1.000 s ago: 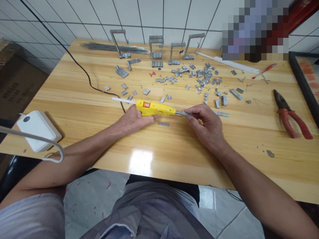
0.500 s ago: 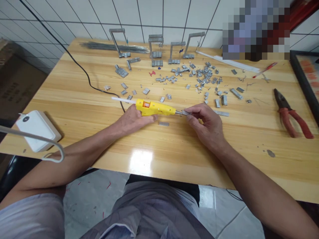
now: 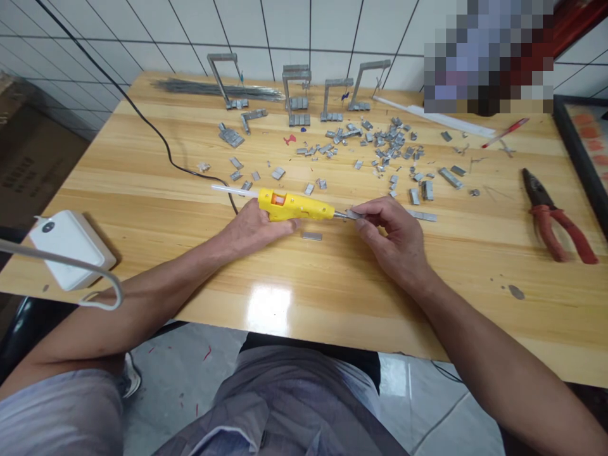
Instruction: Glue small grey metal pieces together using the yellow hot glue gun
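Note:
My left hand [image 3: 259,228] is wrapped round a yellow hot glue gun [image 3: 304,206], whose nozzle points right. A clear glue stick [image 3: 232,190] sticks out of its back end. Between thumb and fingers, my right hand [image 3: 394,234] pinches a small grey staple strip [image 3: 352,214] at the nozzle's tip. Whether nozzle and strip touch, I cannot tell. Just below the gun a short grey staple strip [image 3: 312,236] lies flat on the table. A longer grey strip [image 3: 424,216] lies behind my right hand, partly hidden by it.
Several small frames built of grey strips, one of them a tall frame [image 3: 297,95], stand along the back. Loose grey pieces [image 3: 392,136] are scattered mid-table. Red-handled pliers [image 3: 555,218] lie at right, a white power bank [image 3: 71,250] at left. A black cord [image 3: 164,142] crosses behind the gun.
Both hands, the glue gun and the strip stay almost where they were. A shoe has come into view on the floor beside my left leg.

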